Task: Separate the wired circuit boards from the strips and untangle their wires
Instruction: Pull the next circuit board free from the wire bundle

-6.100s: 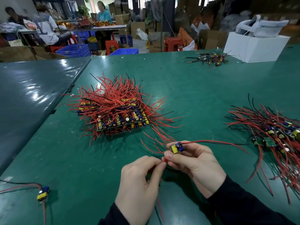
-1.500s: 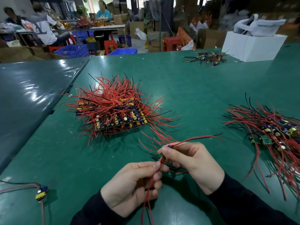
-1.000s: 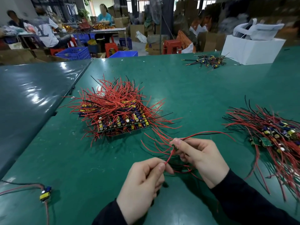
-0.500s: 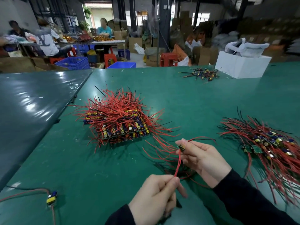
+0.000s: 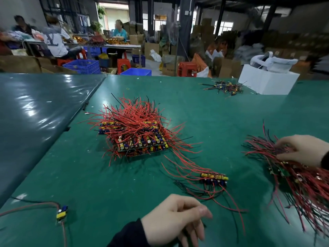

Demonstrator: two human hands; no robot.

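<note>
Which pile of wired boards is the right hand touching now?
The pile at the table's right edge, under the right hand; the big middle pile lies untouched.

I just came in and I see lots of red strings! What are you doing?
A person is sorting small circuit boards with red and black wires on a green table. The right hand rests on the pile of separated boards at the right. The left hand hangs relaxed, holding nothing. A short strip of boards lies in front, and a big stack of uncut strips waits behind.
</note>
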